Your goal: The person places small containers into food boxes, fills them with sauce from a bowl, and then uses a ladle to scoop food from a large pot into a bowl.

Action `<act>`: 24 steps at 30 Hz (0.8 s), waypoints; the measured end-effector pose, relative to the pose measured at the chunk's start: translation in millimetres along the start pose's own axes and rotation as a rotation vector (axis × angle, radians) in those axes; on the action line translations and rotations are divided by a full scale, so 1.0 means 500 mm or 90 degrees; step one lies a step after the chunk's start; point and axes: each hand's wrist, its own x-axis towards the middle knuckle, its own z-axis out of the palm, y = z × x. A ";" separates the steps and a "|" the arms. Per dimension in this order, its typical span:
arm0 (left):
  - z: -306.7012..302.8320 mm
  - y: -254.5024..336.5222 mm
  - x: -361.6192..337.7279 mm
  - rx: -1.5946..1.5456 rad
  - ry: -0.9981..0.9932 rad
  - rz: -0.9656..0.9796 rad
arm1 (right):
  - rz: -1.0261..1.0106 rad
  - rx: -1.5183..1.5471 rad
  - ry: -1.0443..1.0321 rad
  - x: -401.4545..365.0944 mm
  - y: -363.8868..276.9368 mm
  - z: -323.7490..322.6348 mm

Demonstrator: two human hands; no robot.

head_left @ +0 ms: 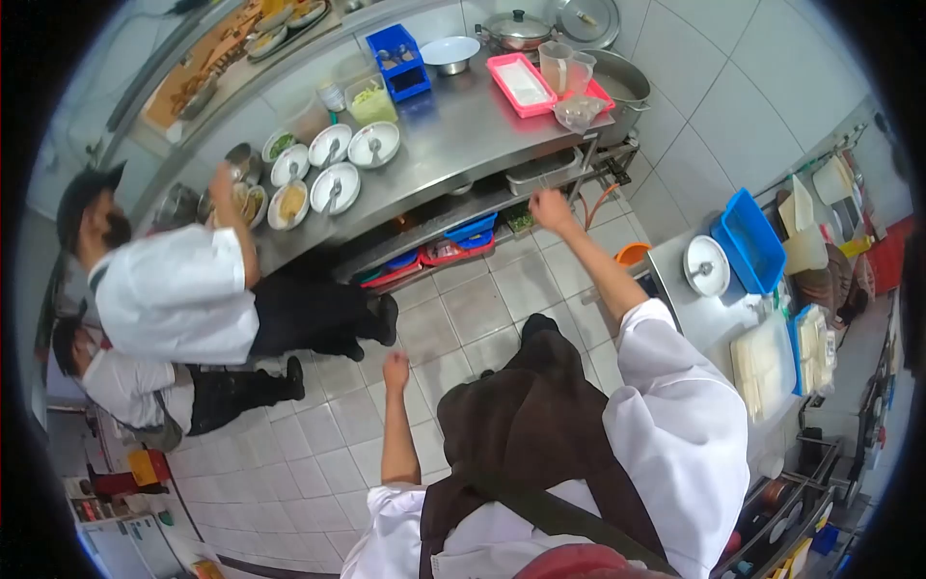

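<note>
Head view shows a long steel table (439,145), with a smooth, shiny top and an open shelf (415,227) under it. On this shelf, at the end near the right hand (552,209), stands a metal tray (543,171), shallow and rectangular. Just beside the same hand, lower down, is a small container (521,221) with something green inside. The right hand is before the table's edge, with the arm stretched forward, and its fingers are curled inward in a loose fist. The left hand (395,370) is above the tiled floor (473,301), well apart from the table, and it is also closed loosely, the fingers folded. If some small object is inside either hand, I cannot tell. On the table top are white bowls (336,189), several with a spoon, then a blue bin (398,63), and a pink tray (522,84) with a white lining. At the right side, a second table (683,265) carries a white bowl with a spoon and, beside it, a deep blue basket (748,241). Near its corner is an orange bucket (632,255). Another person (174,289) in a white shirt stands at the long table's left part.
</note>
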 end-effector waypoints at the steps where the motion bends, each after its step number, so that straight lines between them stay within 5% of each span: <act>1: -0.047 0.148 0.102 -0.055 -0.028 0.004 | -0.010 -0.004 0.065 0.086 0.011 -0.020; 6: -0.023 0.583 0.492 -0.205 0.032 0.206 | 0.032 0.044 0.051 0.511 0.057 -0.021; 8: 0.006 0.735 0.586 -0.128 0.030 0.273 | 0.063 0.073 0.248 0.695 0.093 0.056; 11: 0.091 0.882 0.686 -0.274 -0.042 0.207 | 0.201 0.048 0.010 0.854 0.124 0.147; 19: 0.166 1.062 0.907 -0.188 -0.091 0.258 | 0.081 -0.087 0.004 0.894 0.231 0.175; 21: 0.193 1.092 0.975 -0.168 -0.091 0.243 | -0.015 -0.051 0.007 0.895 0.260 0.186; 24: 0.224 1.161 1.053 -0.179 -0.098 0.247 | 0.006 0.130 0.143 0.904 0.273 0.179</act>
